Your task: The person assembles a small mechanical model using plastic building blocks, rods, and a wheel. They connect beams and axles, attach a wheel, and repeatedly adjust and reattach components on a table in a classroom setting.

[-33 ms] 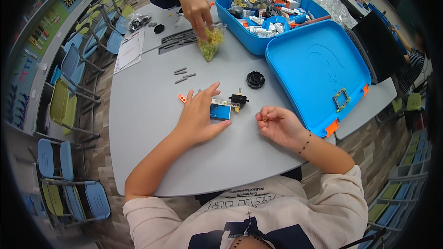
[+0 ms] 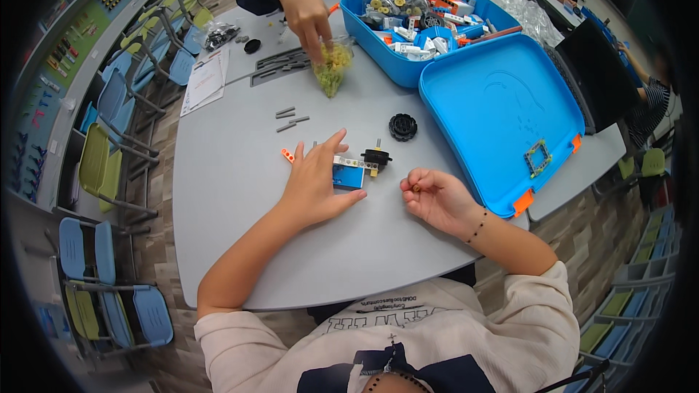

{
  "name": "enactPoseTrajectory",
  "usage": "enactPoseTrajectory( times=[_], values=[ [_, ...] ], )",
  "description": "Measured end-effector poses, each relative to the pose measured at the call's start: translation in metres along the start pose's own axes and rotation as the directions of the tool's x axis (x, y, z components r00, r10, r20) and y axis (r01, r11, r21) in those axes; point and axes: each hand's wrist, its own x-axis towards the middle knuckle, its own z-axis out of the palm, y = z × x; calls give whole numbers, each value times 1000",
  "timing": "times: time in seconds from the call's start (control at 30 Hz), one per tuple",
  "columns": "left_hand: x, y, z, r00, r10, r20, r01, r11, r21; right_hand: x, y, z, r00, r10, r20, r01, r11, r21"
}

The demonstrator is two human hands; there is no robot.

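My left hand [image 2: 314, 183] rests beside and partly over a small built model, its thumb and fingers spread apart. The model shows a blue block [image 2: 349, 177], a white beam [image 2: 357, 163] with holes, an orange beam [image 2: 287, 155] on the left and a black wheel hub [image 2: 376, 156] on an axle at the right. Part of it is hidden behind the hand. My right hand [image 2: 440, 200] is raised to the right of the model, thumb and fingertips closed on a small yellow-brown piece [image 2: 416, 188] too small to name exactly.
A black wheel [image 2: 403, 126] and grey axles [image 2: 289, 122] lie beyond the model. Another person's hand [image 2: 309, 22] reaches into a bag of yellow-green pieces [image 2: 332, 76]. An open blue case [image 2: 502, 102] of parts stands right, near a laptop [image 2: 597, 76]; papers [image 2: 206, 80] lie left.
My right hand has shifted slightly to the left with its small piece. The other person's hand and the bag have moved a little. My left hand stays put.
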Motion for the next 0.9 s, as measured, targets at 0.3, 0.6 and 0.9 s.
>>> enactPoseTrajectory(
  times=[0.3,0.6,0.9],
  values=[
    [9,-13,8,998,51,-21,-50,998,29,13,-7,3,955,-288,-68,242,893,-379],
    [2,-4,-4,947,304,104,-293,950,-111,7,-2,14,966,-199,166,230,366,-902],
    [4,-9,2,955,297,-1,-287,923,-256,12,9,12,988,-101,116,150,456,-877]
  ],
)
